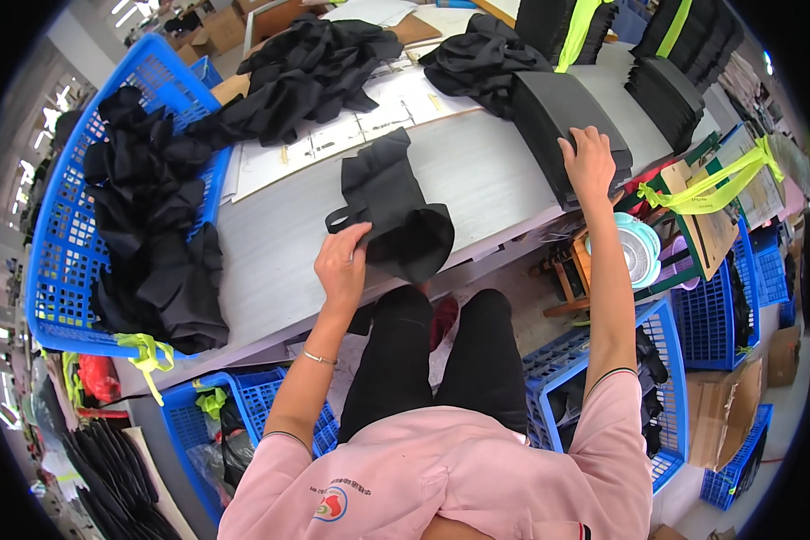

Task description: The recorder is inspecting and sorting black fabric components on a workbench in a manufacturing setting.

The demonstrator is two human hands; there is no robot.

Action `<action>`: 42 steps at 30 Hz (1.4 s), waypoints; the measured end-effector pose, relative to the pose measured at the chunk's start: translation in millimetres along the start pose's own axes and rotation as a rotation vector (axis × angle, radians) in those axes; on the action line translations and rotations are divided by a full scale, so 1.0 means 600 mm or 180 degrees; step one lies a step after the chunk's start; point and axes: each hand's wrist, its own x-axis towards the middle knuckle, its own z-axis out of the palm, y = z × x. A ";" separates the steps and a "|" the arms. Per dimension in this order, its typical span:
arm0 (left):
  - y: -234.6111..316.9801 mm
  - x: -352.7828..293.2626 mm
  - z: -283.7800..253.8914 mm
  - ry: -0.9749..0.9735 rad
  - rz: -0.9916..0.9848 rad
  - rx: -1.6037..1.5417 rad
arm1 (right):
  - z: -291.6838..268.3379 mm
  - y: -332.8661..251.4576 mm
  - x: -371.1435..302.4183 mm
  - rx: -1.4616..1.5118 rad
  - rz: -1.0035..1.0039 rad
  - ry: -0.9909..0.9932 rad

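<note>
A black fabric piece point(391, 193) with a small loop at its left side lies across the front of the grey table, its near end hanging past the edge toward my lap. My left hand point(340, 263) pinches its near left side between thumb and fingers. To the right, my right hand point(591, 164) rests on top of a neat stack of black flat panels point(549, 112). Its fingers are slightly bent and apart, touching the top panel; I see nothing lifted in them.
A blue basket point(49, 270) at the left overflows with black fabric. Black fabric heaps point(319, 67) lie at the back, near bundled stacks point(562, 31) with yellow-green ties. Right of my legs stand a blue crate point(679, 396) and a round turquoise-and-white object point(637, 250).
</note>
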 end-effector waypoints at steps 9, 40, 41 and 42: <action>0.110 0.011 -0.021 0.0337 0.0346 -0.0281 | -0.098 -0.070 -0.079 0.0388 -0.0464 0.0716; 0.147 -0.158 -0.037 -0.1776 -0.3149 -0.6424 | -0.293 -0.267 -0.468 0.3290 0.0971 -0.1425; 0.141 -0.161 -0.032 -0.1768 -0.3170 -0.6423 | -0.290 -0.267 -0.470 0.3288 0.0980 -0.1442; 0.135 -0.162 -0.025 -0.1844 -0.3027 -0.6631 | -0.286 -0.268 -0.473 0.3359 0.1019 -0.1533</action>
